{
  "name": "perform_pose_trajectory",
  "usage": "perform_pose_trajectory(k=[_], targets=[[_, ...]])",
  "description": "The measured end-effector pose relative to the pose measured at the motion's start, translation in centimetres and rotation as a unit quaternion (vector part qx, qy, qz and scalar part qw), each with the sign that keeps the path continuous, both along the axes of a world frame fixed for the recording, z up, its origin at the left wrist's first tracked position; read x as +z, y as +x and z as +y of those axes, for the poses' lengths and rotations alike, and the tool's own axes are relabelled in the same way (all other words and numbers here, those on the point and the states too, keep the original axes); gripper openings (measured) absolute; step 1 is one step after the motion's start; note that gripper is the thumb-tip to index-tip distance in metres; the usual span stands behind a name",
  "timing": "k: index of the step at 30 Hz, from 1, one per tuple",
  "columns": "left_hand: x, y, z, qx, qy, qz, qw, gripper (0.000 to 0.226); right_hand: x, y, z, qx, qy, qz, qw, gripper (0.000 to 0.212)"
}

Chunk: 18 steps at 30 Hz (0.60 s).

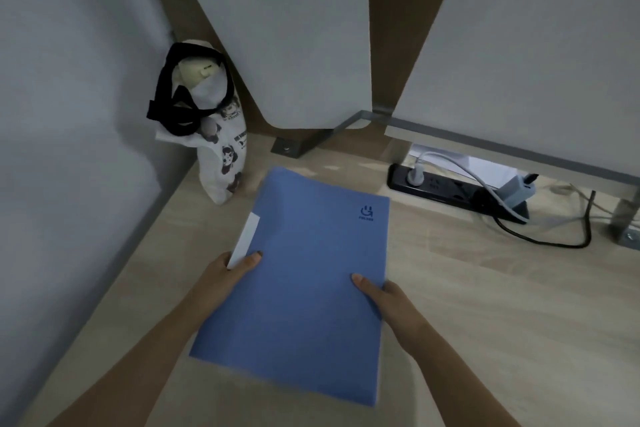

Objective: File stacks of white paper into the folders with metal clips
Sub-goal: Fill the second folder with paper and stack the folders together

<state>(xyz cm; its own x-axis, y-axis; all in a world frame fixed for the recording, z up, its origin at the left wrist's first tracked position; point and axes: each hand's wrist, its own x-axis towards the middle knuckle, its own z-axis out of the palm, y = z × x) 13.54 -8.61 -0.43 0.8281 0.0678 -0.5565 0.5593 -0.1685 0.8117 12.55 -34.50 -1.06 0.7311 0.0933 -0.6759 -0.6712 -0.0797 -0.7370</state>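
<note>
While closed, blue folder point(304, 281) — both hands grip.

We hold a blue folder point(304, 274), closed, its front cover facing up at us. The cover is plain, matt blue with a small dark logo and a short line of print near its far right corner; the print is too small to read. A narrow white label strip point(244, 240) runs along the spine at the far left edge. The folder lies slanted, its long side running from near us away towards the far left, low over the pale wooden worktop point(485, 305); whether it rests on the surface we cannot tell. No paper shows from its edges.
</note>
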Motion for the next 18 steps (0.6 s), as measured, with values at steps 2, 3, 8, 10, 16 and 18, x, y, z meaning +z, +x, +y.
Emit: perform_pose_trajectory(k=[2, 3, 8, 10, 16, 18], targets=[[-0.5, 1.7, 0.9, 0.001, 0.001, 0.002, 1.000, 0.019, -0.3, 2.2, 1.0, 0.012, -0.009, 0.007, 1.000, 0.037], [-0.7, 2.6, 1.3, 0.005, 0.004, 0.007, 1.000, 0.018, -0.5, 3.2, 1.3, 0.016, -0.016, 0.010, 1.000, 0.038], [-2.1, 6.5, 2.4, 0.015, 0.028, 0.003, 0.999, 0.040, -1.5, 7.1, 2.1, 0.057, -0.096, 0.021, 0.994, 0.036], [-2.3, 7.4, 2.5, 0.025, 0.033, 0.000, 0.999, 0.043, -1.9, 8.1, 1.8, 0.087, -0.134, 0.024, 0.987, 0.035], [-3.1, 7.6, 2.5, 0.047, 0.054, -0.003, 0.997, 0.047, -2.1, 9.3, 1.2, 0.213, -0.243, 0.013, 0.946, 0.060], [-3.3, 7.4, 2.4, 0.053, 0.060, 0.001, 0.997, 0.045, -2.4, 9.7, 1.2, 0.252, -0.294, 0.004, 0.922, 0.076]])
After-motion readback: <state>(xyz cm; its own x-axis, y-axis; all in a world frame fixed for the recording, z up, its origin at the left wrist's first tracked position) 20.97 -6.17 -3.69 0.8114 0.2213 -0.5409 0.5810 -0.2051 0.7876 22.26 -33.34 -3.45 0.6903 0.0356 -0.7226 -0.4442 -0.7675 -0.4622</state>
